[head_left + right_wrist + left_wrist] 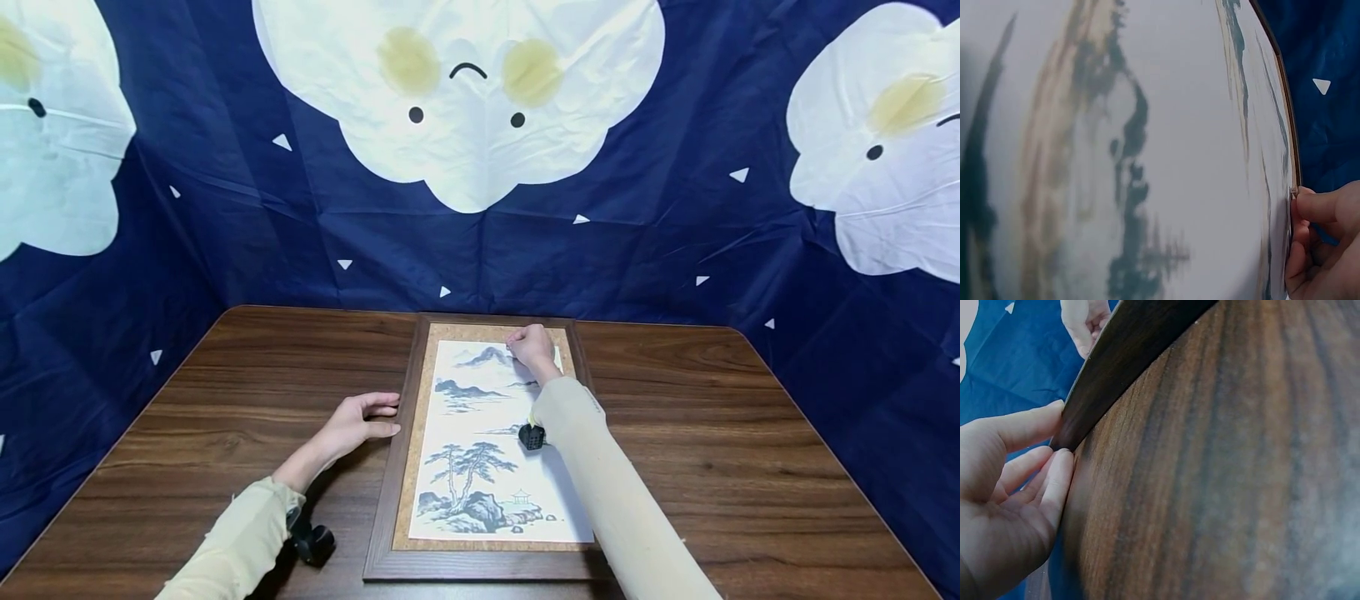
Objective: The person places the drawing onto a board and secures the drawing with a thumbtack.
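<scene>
A sheet with an ink landscape painting (pixel 480 417) lies on a cork board (pixel 415 500) inside a brown wooden frame (pixel 480 567). My right hand (pixel 532 346) is over the upper part of the sheet, its thumb and finger pinching a tiny pale piece that looks like a push pin (pixel 1294 192). Most of that pin is hidden by the fingertips (pixel 1310 203). At the frame's left side, my left hand (pixel 360 427) touches the outer edge with its fingertips (pixel 1054 415), fingers extended and loosely bent.
The frame lies on a dark wood-grain table (pixel 675 417). Behind and beside the table hangs a navy cloth (pixel 480 258) with white cloud shapes. A black wrist camera (pixel 311 537) is on the left wrist, and another camera (pixel 532 436) is under the right wrist.
</scene>
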The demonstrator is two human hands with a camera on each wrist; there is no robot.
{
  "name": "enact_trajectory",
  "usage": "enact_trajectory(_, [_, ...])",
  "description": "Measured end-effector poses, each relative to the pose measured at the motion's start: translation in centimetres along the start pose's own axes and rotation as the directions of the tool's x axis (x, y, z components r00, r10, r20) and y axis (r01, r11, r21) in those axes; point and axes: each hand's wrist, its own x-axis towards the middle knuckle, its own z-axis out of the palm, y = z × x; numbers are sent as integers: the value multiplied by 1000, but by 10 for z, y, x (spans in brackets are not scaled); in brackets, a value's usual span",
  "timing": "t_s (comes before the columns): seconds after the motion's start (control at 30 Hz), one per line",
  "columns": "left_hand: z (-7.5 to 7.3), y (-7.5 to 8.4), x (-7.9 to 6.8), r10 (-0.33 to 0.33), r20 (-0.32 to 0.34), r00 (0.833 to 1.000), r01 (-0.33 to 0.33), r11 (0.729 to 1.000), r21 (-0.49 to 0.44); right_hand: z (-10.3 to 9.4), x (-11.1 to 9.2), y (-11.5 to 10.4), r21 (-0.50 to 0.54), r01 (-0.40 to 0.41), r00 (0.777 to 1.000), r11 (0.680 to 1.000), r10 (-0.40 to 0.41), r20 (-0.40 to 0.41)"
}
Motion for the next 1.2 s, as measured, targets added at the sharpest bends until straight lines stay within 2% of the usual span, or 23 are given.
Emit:
enact_trajectory(0.27, [0,-1,0,5,-4,1000,-5,1000,-8,1,-1,0,-14,21,1000,1000,-21,-8])
enact_trajectory(0.5, [0,-2,0,9,-11,1000,-9,1000,-2,0,-2,1,-66,60,997,996,-63,-34])
enact_trajectory(0.6, [0,-3,0,11,-8,1000,-11,1000,5,-2,-1,3,8,56,998,998,-55,-10])
enact_trajectory(0.67, [0,-3,0,13,-8,1000,-13,1000,3,-4,0,5,130,17,999,991,-22,34])
enact_trajectory(0.73, [-1,-3,1,17,-7,1000,-17,1000,0,-8,2,8,277,-45,994,960,15,110])
enact_trajectory(0.87, [1,-2,1,26,-7,1000,-26,1000,-6,-20,4,15,444,-144,969,884,34,246])
enact_trajectory(1.0, [2,-2,2,25,-8,1000,-25,1000,-3,-34,4,26,461,-140,960,876,6,280])
enact_trajectory(1.13, [1,-2,1,14,-2,1000,-14,1000,11,-50,3,41,433,-63,956,899,-70,285])
enact_trajectory(1.2, [0,-2,0,10,-1,1000,-10,1000,17,-59,0,49,409,-13,947,913,-119,298])
